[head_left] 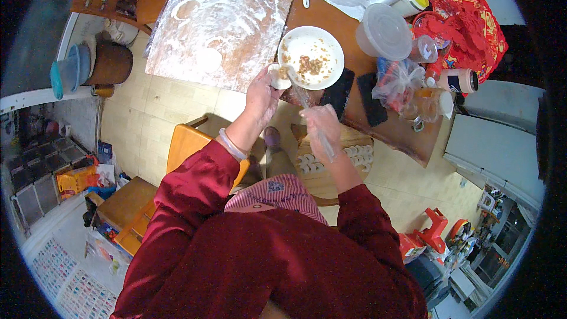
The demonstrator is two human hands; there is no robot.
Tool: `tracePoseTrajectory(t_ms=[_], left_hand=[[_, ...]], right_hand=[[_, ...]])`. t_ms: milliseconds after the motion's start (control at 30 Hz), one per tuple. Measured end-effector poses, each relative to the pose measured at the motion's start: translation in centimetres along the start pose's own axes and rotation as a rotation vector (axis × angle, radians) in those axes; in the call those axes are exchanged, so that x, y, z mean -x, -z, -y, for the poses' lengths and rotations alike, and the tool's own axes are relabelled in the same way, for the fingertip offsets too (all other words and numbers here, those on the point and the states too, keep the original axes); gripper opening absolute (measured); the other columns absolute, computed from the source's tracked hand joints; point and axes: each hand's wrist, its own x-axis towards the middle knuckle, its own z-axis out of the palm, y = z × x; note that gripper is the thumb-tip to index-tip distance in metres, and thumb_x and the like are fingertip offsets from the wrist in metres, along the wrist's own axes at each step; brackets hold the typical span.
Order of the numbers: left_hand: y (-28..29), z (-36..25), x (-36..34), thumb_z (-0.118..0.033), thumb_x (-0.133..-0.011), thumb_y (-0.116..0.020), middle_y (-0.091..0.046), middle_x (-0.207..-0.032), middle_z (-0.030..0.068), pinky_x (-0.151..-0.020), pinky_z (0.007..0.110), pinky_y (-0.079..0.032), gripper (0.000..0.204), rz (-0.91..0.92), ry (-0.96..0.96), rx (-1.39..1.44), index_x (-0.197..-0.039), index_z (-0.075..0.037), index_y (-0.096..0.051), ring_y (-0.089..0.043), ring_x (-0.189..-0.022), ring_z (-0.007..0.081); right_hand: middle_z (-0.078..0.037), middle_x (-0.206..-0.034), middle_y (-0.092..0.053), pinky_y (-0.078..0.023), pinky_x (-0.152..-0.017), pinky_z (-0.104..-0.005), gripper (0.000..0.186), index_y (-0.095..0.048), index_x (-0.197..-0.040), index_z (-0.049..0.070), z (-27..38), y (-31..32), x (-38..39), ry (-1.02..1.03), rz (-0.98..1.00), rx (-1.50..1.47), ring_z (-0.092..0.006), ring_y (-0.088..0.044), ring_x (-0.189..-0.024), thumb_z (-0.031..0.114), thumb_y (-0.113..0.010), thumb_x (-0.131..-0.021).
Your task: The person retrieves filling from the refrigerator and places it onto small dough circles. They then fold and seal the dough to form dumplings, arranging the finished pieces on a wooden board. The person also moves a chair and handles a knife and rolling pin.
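Note:
My left hand [263, 95] cups a small round dough wrapper [280, 76] beside the rim of a white bowl [329, 47], with a bit of brownish filling on the wrapper. Closed around a long pale utensil [302, 95], my right hand [322, 125] holds its far end at the wrapper. Whether that end is a spoon or flat is too blurred to tell. Crumbly filling [310, 65] lies in the bottom of the bowl. Left of it, a floured board [236, 23] carries another round wrapper [208, 59].
Rows of dumplings [358, 156] sit on a round wooden stool top [348, 180] below my right hand. Plastic tubs [384, 32], jars, bags and red packaging [472, 29] crowd the table's right side. An orange chair [188, 152] stands at left, near my legs.

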Motion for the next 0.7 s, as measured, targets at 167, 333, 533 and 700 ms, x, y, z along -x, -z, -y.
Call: tracePoseTrajectory(t_ms=[167, 333, 533, 700], left_hand=[[0.9, 0.0, -0.3, -0.015, -0.103, -0.036, -0.058, -0.119, 0.0155, -0.092, 0.038, -0.053, 0.031, -0.001, 0.007, -0.006, -0.124, 0.003, -0.048, -0.061, -0.105, 0.0246], [1.1, -0.3, -0.5, -0.015, -0.103, -0.036, -0.058, -0.118, 0.0178, -0.095, 0.041, -0.053, 0.030, -0.017, 0.061, 0.087, -0.122, 0.006, -0.047, -0.061, -0.106, 0.0276], [0.9, -0.6, -0.5, -0.014, -0.102, -0.037, -0.057, -0.121, 0.0197, -0.096, 0.043, -0.052, 0.030, -0.042, 0.072, 0.100, -0.122, 0.007, -0.046, -0.060, -0.109, 0.0299], [0.9, -0.9, -0.8, -0.013, -0.102, -0.037, -0.056, -0.121, 0.0195, -0.096, 0.043, -0.053, 0.029, -0.065, 0.036, 0.065, -0.122, 0.007, -0.045, -0.060, -0.109, 0.0299]], right_hand=[[-0.008, -0.079, -0.053, -0.044, -0.068, -0.0407, 0.021, -0.059, -0.093, 0.006, 1.4, -0.8, 0.1, 0.239, 0.168, 0.230, -0.0269, -0.053, -0.075, 0.004, -0.065, -0.073], [-0.008, -0.083, -0.062, -0.044, -0.069, -0.0399, 0.020, -0.062, -0.097, 0.008, 0.8, 0.2, -0.5, 0.082, -0.077, 0.090, -0.0281, -0.056, -0.073, 0.003, -0.060, -0.079], [-0.016, -0.091, -0.060, -0.044, -0.083, -0.0424, 0.027, -0.062, -0.096, 0.001, -3.3, -1.1, -4.2, -0.279, -0.190, -0.010, -0.0338, -0.056, -0.089, 0.020, -0.043, -0.099], [-0.016, -0.092, -0.059, -0.045, -0.084, -0.0384, 0.027, -0.060, -0.096, -0.001, -3.6, -2.1, -3.7, -0.329, -0.163, -0.018, -0.0310, -0.057, -0.089, 0.020, -0.043, -0.100]])
